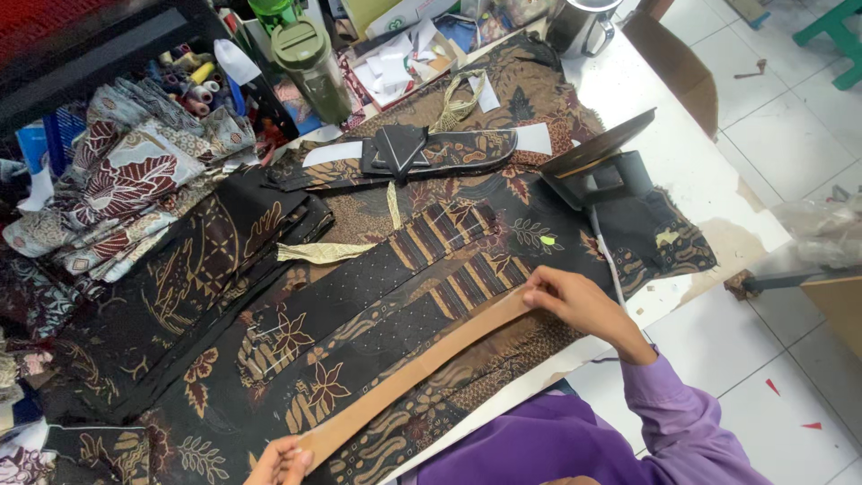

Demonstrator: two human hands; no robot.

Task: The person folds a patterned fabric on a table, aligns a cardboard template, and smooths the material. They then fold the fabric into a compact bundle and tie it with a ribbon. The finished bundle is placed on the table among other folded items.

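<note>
Hands [575,301] pinch brown strip [417,368] ends, left hand [280,462] cropped

I see paper strip [415,371] lying on fabric panels [359,305]; iron [600,167] behind strip, bottle [310,58] behind-left, folded cloth pile [126,180] left.

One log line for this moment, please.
left hand: holds strip end | right hand: holds other end | tan strip: flat across batik cloth | table

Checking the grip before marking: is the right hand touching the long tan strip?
Touching. The head view shows the right hand with fingertips pinching the tan strip at its far end.
</note>
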